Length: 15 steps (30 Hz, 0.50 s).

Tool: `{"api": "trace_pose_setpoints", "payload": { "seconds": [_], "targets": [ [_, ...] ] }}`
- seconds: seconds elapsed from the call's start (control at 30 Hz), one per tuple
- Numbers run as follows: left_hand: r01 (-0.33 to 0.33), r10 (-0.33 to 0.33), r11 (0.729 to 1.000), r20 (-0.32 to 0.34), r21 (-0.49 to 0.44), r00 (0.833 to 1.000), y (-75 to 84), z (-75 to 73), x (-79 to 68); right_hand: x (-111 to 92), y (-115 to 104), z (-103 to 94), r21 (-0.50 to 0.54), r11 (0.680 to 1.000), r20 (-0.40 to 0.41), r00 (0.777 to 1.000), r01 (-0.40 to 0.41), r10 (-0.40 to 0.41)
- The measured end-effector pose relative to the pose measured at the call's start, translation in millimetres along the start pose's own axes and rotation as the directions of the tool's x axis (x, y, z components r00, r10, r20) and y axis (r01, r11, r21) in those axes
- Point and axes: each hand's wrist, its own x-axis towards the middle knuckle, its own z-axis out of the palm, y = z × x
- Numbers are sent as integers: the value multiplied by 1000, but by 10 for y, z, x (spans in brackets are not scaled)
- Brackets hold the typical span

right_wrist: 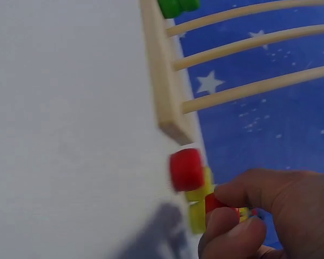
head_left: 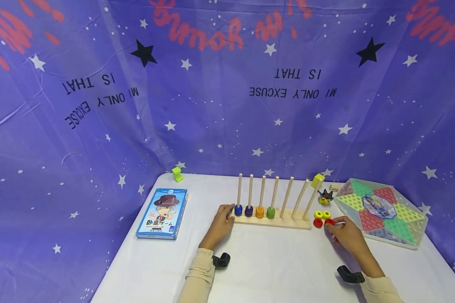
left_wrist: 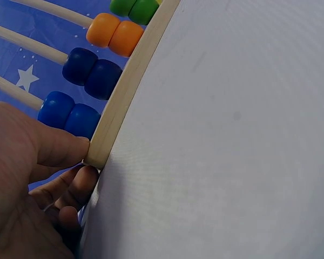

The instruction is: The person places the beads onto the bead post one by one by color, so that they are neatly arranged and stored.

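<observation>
A wooden peg rack (head_left: 273,223) with a row of upright rods stands on the table. My left hand (head_left: 218,225) grips the left end of its base, the thumb beside the blue beads (left_wrist: 69,114). Rightward from there, pairs of dark navy beads (head_left: 248,211), orange beads (head_left: 259,212) and green beads (head_left: 270,213) sit on their own rods. The three rightmost rods are bare. Off the rack's right end, my right hand (head_left: 349,236) pinches a red bead (right_wrist: 211,203) between thumb and fingers. Another red bead (right_wrist: 187,170) and two yellow beads (head_left: 322,214) lie close by.
A blue game box (head_left: 162,213) lies at the left. The hexagonal Chinese checkers board (head_left: 381,210) is at the right. Behind the beads are a small dark figure (head_left: 325,196) and a yellow block (head_left: 317,180). A green piece (head_left: 177,174) stands at the back left edge.
</observation>
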Motion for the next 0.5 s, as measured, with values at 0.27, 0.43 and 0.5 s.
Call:
{"api": "trace_pose_setpoints", "payload": {
  "seconds": [0.27, 0.43, 0.5],
  "targets": [
    [6, -6, 1000, 11, -2, 1000, 12, -6, 7, -173, -720, -574, -57, 983, -191, 964, 176, -184],
    [26, -26, 1000, 15, -7, 1000, 11, -17, 7, -248, -1330, -892, -77, 965, -210, 942, 252, -262],
    [35, -34, 999, 21, -10, 999, 6, -12, 4, -278, -1538, -936, -68, 958, -196, 938, 278, -286]
  ]
}}
